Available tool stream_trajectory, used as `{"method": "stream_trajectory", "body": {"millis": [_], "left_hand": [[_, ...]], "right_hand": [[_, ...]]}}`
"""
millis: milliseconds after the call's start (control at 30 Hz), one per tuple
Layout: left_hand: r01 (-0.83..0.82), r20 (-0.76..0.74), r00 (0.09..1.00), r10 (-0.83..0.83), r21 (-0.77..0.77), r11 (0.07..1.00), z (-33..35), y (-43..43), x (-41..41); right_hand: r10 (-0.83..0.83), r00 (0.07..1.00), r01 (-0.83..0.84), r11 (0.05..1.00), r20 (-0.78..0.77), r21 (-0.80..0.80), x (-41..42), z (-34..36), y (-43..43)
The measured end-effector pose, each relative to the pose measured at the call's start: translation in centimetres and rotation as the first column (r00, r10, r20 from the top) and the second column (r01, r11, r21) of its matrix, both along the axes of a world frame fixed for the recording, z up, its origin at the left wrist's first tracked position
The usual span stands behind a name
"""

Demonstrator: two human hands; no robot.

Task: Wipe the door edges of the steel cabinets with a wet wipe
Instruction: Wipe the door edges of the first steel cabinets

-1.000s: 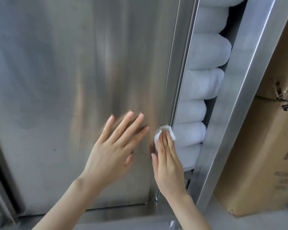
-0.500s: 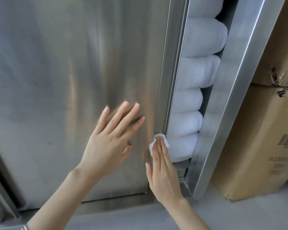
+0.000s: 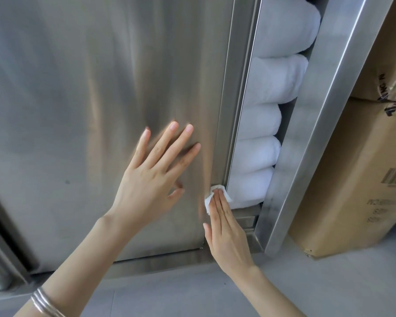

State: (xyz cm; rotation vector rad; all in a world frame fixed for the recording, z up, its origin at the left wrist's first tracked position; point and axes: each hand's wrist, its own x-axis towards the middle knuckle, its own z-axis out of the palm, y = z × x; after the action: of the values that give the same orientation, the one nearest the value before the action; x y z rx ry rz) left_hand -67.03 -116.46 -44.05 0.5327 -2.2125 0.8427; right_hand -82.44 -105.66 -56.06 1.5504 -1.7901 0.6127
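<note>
Right hand point(image 3: 229, 232) pressing wipe point(image 3: 209, 200) on door point(image 3: 89, 99) edge point(image 3: 226, 110), low position.

The right hand reaches up from the lower right, fingers point(image 3: 222, 207) straight and together, holding the crumpled wipe flat against the edge near the door's bottom corner. The edge runs near-vertical, leaning right toward the top; the wipe protrudes past the fingertips. The left hand point(image 3: 149, 179) lies flat on the door face — fingers straight, spread apart, gripping nothing. Rolled towels point(image 3: 272, 88) are stacked just beside the edge.

The grey floor point(image 3: 329, 291) carries the steel cabinet point(image 3: 78, 88) and, just beside it, a cardboard box point(image 3: 352, 202).
</note>
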Motion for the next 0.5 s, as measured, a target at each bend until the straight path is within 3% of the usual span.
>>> {"method": "stream_trajectory", "body": {"millis": [133, 267, 500], "left_hand": [[-0.004, 0.005, 1.0, 0.004, -0.003, 1.0, 0.1, 0.1, 0.0], [0.006, -0.008, 1.0, -0.006, -0.012, 1.0, 0.0, -0.1, -0.1], [0.003, -0.004, 1.0, -0.003, -0.03, 1.0, -0.1, -0.4, -0.2]], "right_hand": [[0.039, 0.994, -0.033, 0.998, 0.1, -0.06, 0.0, 2.0, -0.3], [-0.036, 0.998, 0.031, 0.994, -0.042, -0.102, -0.4, 2.2, -1.0], [-0.079, 0.995, 0.073, 0.992, -0.055, -0.105, -0.3, -1.7, -1.4]]}}
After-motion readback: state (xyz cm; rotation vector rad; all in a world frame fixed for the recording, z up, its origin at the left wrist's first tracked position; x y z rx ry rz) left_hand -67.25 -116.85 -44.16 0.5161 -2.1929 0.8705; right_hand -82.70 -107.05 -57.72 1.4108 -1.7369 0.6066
